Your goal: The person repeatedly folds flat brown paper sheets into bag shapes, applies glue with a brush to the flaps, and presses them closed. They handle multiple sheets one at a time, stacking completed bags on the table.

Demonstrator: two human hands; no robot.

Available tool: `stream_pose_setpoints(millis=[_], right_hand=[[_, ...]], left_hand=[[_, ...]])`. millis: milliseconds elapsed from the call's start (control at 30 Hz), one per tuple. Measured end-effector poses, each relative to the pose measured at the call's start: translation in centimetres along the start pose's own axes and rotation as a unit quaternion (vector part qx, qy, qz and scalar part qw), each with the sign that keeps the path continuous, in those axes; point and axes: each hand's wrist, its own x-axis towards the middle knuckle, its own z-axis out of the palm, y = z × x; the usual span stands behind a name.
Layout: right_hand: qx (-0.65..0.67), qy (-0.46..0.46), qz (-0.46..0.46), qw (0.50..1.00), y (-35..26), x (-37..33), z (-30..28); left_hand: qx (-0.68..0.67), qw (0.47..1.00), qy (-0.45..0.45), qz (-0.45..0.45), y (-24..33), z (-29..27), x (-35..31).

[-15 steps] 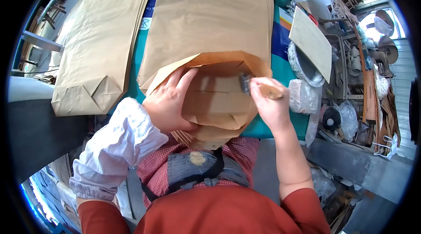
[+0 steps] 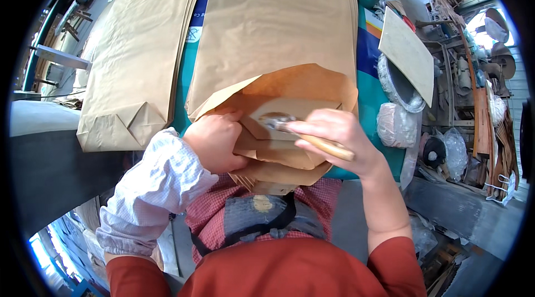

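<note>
A brown paper bag (image 2: pixel 298 88) lies on a stack of similar bags with its near end folded open into a wide pocket. My left hand (image 2: pixel 214 141) is closed on the left side of this opened end, its fingertips partly hidden by the paper. In my right hand (image 2: pixel 340 132) is a brush with a wooden handle (image 2: pixel 329 146). The brush's bristle end rests at a pale, shiny patch (image 2: pixel 264 113) on the inner panel. The bristles are blurred.
Left of the stack lies another pile of brown bags (image 2: pixel 139 35) with folded ends. On the right, a pale board (image 2: pixel 409 54) leans over a round tub (image 2: pixel 387 77), beside a plastic-wrapped bundle (image 2: pixel 397 124). A teal printed sheet (image 2: pixel 370 102) covers the table.
My right hand has swept the brush leftward from the right side of the opening to the middle. My left fingers have curled in, and the opened end looks flatter.
</note>
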Motion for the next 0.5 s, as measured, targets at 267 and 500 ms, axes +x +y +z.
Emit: stream_pose_setpoints(millis=[267,500], right_hand=[[-0.036,-0.006,0.103,0.994,0.7,0.2,-1.4],[0.146,0.303,0.239,0.911,-1.8,-3.4,0.9]], left_hand=[[0.003,0.997,0.069,0.047,-1.1,1.7,-0.2],[-0.058,0.984,0.153,-0.077,-0.5,3.0,2.7]])
